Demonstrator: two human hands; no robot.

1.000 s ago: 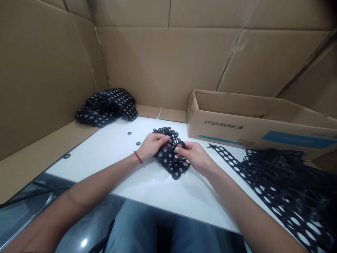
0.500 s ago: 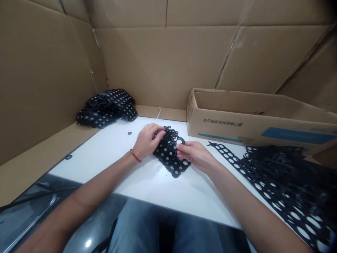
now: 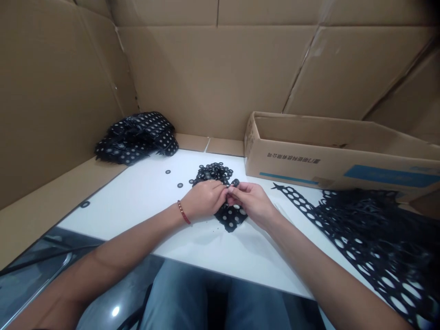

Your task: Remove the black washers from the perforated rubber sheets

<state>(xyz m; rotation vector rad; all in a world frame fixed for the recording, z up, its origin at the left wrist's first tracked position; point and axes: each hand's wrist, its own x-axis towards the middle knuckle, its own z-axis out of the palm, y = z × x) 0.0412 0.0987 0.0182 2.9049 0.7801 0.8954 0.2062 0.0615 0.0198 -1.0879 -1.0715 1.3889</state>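
A black perforated rubber sheet (image 3: 233, 216) lies on the white table (image 3: 147, 201), partly under both hands. My left hand (image 3: 205, 200) is closed, its fingers pinching the sheet's upper edge. My right hand (image 3: 250, 201) is closed too, its fingertips meeting the left ones on the same edge. Just beyond the hands lies a small heap of black rubber rings (image 3: 213, 172). A red bead bracelet sits on my left wrist.
An open cardboard box (image 3: 309, 158) stands at the back right. Punched-out black sheets (image 3: 371, 238) pile up on the right, and more perforated sheets (image 3: 137, 136) lie at the back left. A few loose rings (image 3: 180, 185) dot the table. Cardboard walls surround the workplace.
My left hand has come back from the ring heap to the sheet and now meets my right hand at its upper edge. The sheet is more bunched under the hands.
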